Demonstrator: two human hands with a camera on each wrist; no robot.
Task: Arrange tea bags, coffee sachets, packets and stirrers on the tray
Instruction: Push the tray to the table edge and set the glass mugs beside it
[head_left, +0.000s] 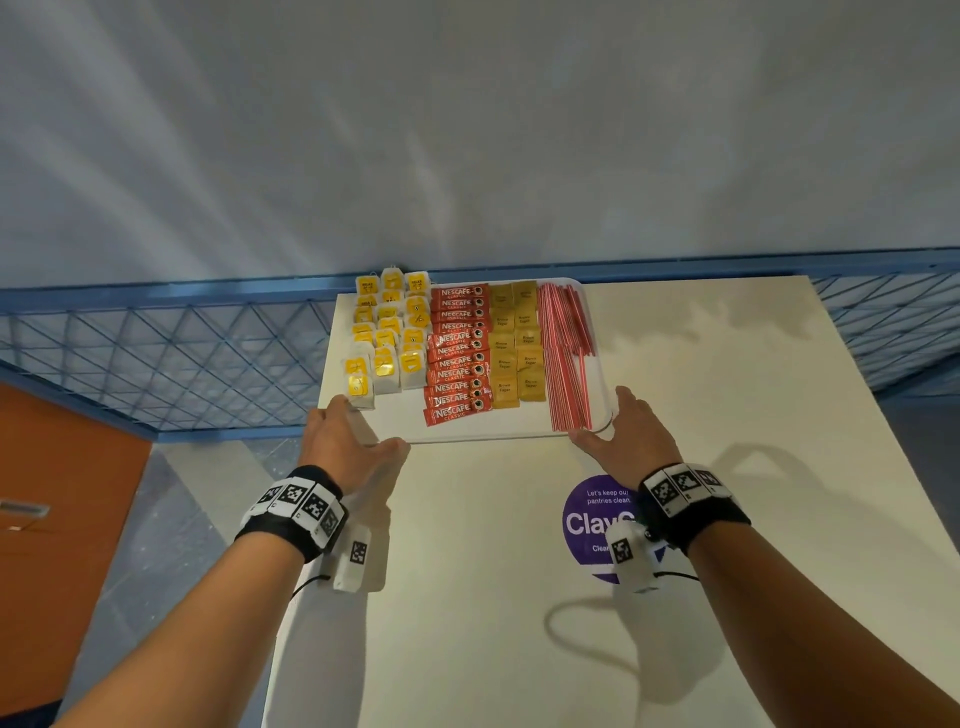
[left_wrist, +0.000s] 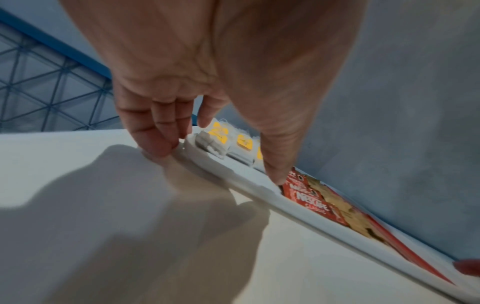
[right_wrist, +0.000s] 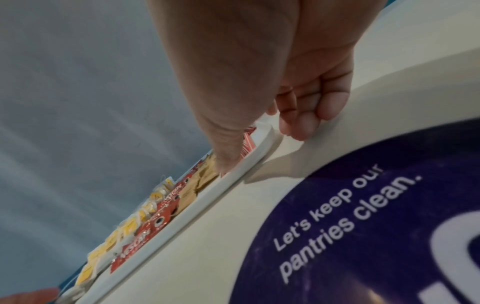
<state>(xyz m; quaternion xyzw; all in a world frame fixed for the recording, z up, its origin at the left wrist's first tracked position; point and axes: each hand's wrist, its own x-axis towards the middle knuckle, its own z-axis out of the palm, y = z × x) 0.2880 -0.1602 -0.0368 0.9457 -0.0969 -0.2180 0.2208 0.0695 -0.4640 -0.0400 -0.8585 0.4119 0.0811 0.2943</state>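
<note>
Head view: the tray (head_left: 483, 430) sits on the table (head_left: 701, 467); it carries tea bags (head_left: 387, 338), coffee sachets (head_left: 458, 353), sugar packets (head_left: 517, 345) and stirrers (head_left: 566, 358) in columns; the left hand (head_left: 345, 441) and right hand (head_left: 626, 434) grip its near corners. Left wrist view: thumb (left_wrist: 275, 164) above the rim, fingers (left_wrist: 155, 142) at the tray's edge. Right wrist view: thumb (right_wrist: 226, 152) over the stirrers, fingers (right_wrist: 301, 125) curled at the corner beside a purple sticker (right_wrist: 376, 236).
</note>
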